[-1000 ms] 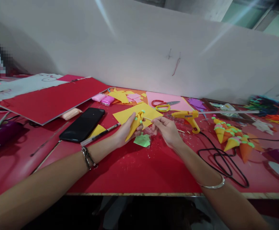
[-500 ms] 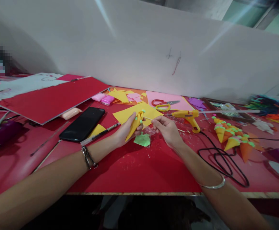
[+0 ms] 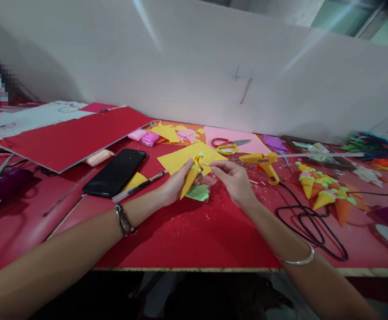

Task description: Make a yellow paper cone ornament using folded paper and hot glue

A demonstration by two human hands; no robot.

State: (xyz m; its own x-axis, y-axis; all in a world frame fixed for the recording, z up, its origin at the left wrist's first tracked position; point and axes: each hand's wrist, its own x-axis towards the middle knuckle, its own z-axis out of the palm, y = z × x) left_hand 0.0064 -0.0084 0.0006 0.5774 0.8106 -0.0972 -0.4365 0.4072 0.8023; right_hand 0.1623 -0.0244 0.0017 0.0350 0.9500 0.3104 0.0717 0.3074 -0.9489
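Observation:
A yellow paper cone [image 3: 188, 181] with small green dabs round its rim is gripped in my left hand [image 3: 175, 181], its tip pointing down. My right hand [image 3: 235, 180] pinches a thin pale stick [image 3: 207, 165], whose far end reaches the cone's top edge. Below the cone lies a lump of green clay [image 3: 198, 192] on clear plastic wrap, partly hidden by the left hand. Behind both hands a yellow paper sheet [image 3: 177, 158] rests on the red table [image 3: 194, 240].
A yellow glue gun [image 3: 263, 163] with a looped black cord stands right of my hand. Several decorated cones [image 3: 327, 195] lie farther right. Scissors [image 3: 227, 146] rest on pink paper behind. To the left are a black phone [image 3: 115, 172], a pen [image 3: 143, 184] and a red board [image 3: 80, 135].
My left hand has turned the yellow cone slightly and shifted it a little right, covering more of the green clay. The right hand keeps its pinch on the stick, near the cone's rim.

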